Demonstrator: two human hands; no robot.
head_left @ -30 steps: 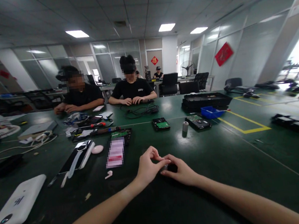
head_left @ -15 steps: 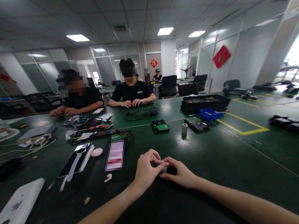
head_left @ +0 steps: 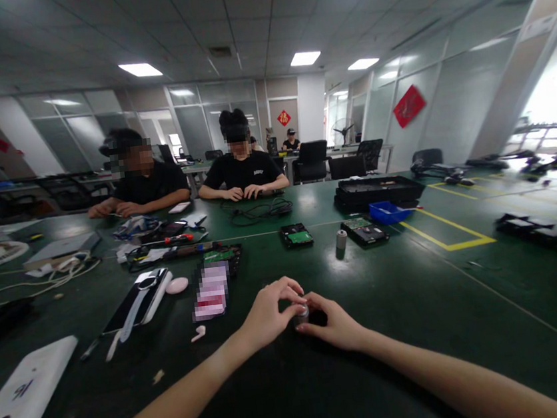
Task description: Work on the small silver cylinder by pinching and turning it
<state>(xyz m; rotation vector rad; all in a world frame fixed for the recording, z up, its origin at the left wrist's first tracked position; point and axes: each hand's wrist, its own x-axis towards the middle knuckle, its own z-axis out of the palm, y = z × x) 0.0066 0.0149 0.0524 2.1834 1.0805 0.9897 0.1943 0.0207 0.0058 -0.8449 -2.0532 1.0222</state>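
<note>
Nearer me than standing can (head_left: 341,239), off to its left: small cylinder (head_left: 301,316), held in my right hand (head_left: 336,324). Left hand (head_left: 270,312) narrowed at its top, can't tell if gripping. Probably top-end fiddling; next wants steady hold tbh.

I can see one little round can (head_left: 302,320), grey and a bit shiny, like a short, fat tube. It stands up straight, or nearly so, low down by the worktop (head_left: 377,372). The left fingers (head_left: 287,284) pinch in at its top, and the right fingers (head_left: 318,300) curl around its other side, so it sits right between them. The top is mostly hidden behind the fingertips. Its grey side peeks out under the left thumb. I can't tell if its bottom touches down.
</note>
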